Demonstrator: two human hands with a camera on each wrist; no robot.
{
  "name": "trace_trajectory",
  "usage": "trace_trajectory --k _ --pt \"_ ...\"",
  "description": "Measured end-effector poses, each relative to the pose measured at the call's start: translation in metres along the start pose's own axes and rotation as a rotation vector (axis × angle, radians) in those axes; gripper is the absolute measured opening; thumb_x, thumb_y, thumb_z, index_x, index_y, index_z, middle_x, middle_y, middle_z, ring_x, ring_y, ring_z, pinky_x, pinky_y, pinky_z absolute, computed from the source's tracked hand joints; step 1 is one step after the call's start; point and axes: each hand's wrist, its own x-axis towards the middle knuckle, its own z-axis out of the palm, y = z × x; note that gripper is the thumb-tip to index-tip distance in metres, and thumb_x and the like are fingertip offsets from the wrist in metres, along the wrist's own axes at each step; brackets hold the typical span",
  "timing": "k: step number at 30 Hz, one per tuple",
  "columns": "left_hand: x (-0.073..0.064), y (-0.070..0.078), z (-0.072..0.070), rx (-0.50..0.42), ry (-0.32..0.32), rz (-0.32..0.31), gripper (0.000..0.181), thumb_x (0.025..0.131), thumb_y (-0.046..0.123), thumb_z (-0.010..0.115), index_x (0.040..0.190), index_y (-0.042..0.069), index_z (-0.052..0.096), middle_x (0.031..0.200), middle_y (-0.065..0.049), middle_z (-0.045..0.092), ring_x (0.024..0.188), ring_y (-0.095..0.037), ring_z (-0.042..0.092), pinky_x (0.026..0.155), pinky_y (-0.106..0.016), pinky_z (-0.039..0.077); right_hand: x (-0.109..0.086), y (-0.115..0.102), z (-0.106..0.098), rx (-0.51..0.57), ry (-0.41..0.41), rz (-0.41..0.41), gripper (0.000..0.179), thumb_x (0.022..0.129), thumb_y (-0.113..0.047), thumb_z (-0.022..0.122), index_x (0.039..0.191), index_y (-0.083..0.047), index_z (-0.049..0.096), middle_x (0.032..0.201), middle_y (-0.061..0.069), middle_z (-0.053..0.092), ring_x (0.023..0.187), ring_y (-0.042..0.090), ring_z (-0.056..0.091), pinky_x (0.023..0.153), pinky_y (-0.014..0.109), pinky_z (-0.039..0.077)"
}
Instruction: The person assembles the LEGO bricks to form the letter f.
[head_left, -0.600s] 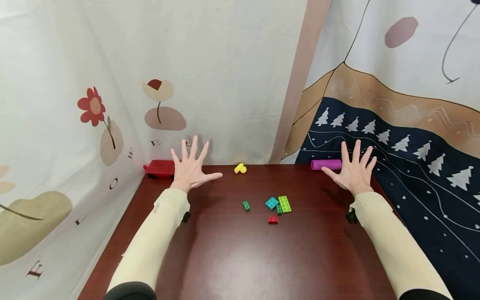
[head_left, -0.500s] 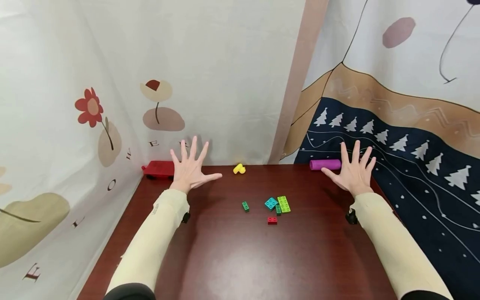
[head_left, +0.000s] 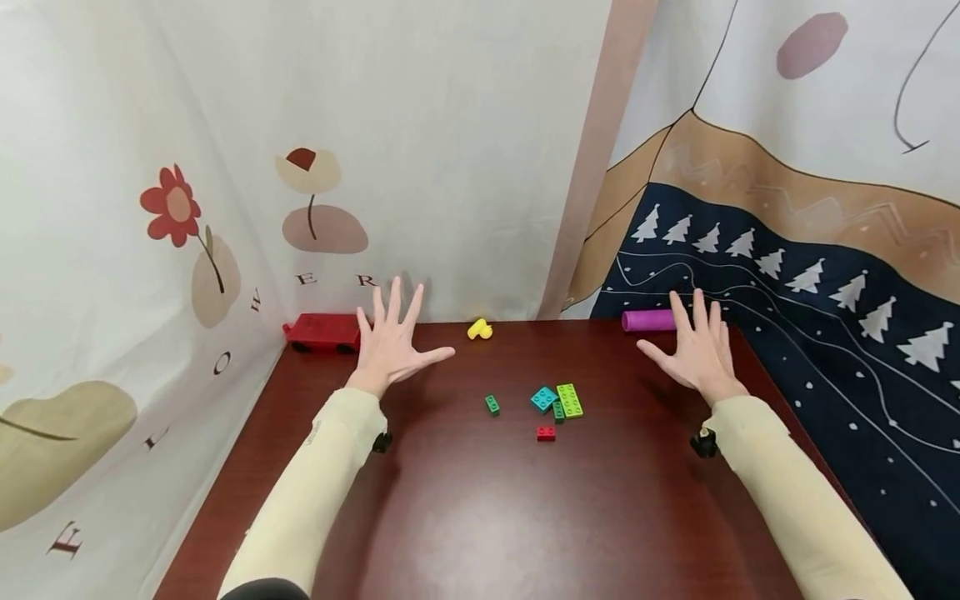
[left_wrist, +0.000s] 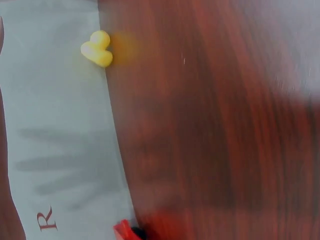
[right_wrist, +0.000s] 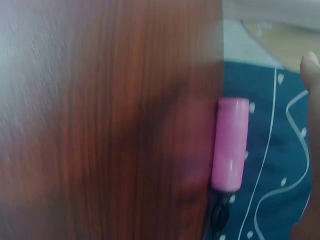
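Both hands hover above the dark brown table (head_left: 480, 517) with fingers spread and nothing held. On the left, the left hand (head_left: 392, 350) is nearest a red toy vehicle (head_left: 322, 332) with black wheels at the back edge. The right hand (head_left: 697, 354) is in front of a purple cylinder (head_left: 648, 321), partly covering its right end. In the right wrist view a black loop (right_wrist: 220, 212) shows at the end of that cylinder. Between the hands lie a teal brick (head_left: 543, 399), a lime brick (head_left: 570, 401), two green bricks (head_left: 492, 405) and a red brick (head_left: 546, 433).
A small yellow toy (head_left: 480, 329) sits at the table's back edge, between the hands. White printed cloth (head_left: 465, 167) hangs behind and to the left. Dark blue cloth with white trees (head_left: 817, 342) borders the right side.
The left hand has shifted a little to the right, uncovering more of the red vehicle. The right hand has turned slightly leftward. The head view has tilted a little; the toys stay put.
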Motion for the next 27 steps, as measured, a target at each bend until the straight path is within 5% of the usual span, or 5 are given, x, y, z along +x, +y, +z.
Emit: trace_trajectory --k 9,17,22,27 --pt "-0.023 0.025 0.014 -0.194 -0.102 -0.006 0.118 0.079 0.09 0.059 0.167 0.044 -0.006 0.178 -0.006 0.004 0.159 -0.046 0.012 0.121 -0.071 0.018 -0.025 -0.045 0.022 0.141 -0.079 -0.134 0.102 0.092 -0.066 0.068 0.17 -0.023 0.019 0.174 0.019 0.014 0.154 0.051 0.021 0.111 0.078 0.03" --pt "-0.04 0.046 0.033 -0.283 -0.172 -0.007 0.121 0.077 0.093 0.058 0.17 0.035 0.006 0.177 -0.008 0.01 0.143 -0.038 0.049 0.11 -0.058 0.043 -0.052 -0.083 0.041 0.255 -0.192 -0.334 0.085 0.092 -0.049 0.078 0.164 -0.025 0.038 0.162 0.013 0.043 0.144 0.037 0.044 0.107 0.067 0.046" --pt "-0.052 0.056 0.046 -0.368 -0.21 -0.03 0.119 0.077 0.085 0.069 0.169 0.024 0.024 0.171 -0.01 0.029 0.147 -0.035 0.044 0.109 -0.058 0.046 -0.068 -0.097 0.059 0.359 -0.267 -0.435 0.069 0.094 -0.04 0.08 0.152 -0.013 0.055 0.136 0.009 0.065 0.115 0.024 0.067 0.097 0.05 0.057" --pt "-0.064 0.066 0.057 -0.561 -0.281 -0.048 0.098 0.08 0.064 0.083 0.157 0.014 0.05 0.154 -0.006 0.055 0.136 -0.028 0.055 0.109 -0.051 0.048 -0.083 -0.107 0.073 0.389 -0.307 -0.488 0.055 0.095 -0.031 0.081 0.141 -0.007 0.063 0.113 0.002 0.071 0.098 0.015 0.068 0.085 0.036 0.059"
